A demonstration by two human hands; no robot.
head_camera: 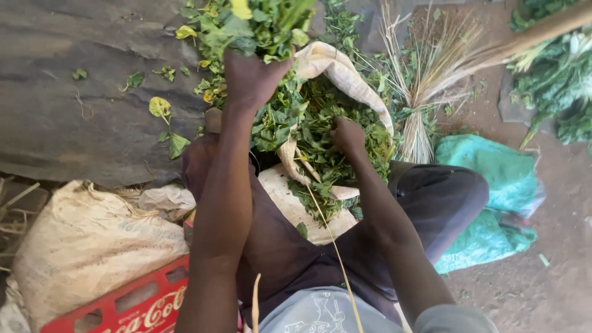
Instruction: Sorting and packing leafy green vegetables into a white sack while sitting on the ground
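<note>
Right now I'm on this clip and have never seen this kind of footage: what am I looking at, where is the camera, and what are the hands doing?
There is no machine here. A camera worn on a seated person's head looks down over their lap, so the two arms are their own. The left hand is raised, gripping a bunch of leafy greens. The right hand is buried in more loose greens inside an open pale sack between the knees. Around them: a red plastic crate and a full woven sack at the left, a straw broom and a teal bag on the dirt ground at the right.
</note>
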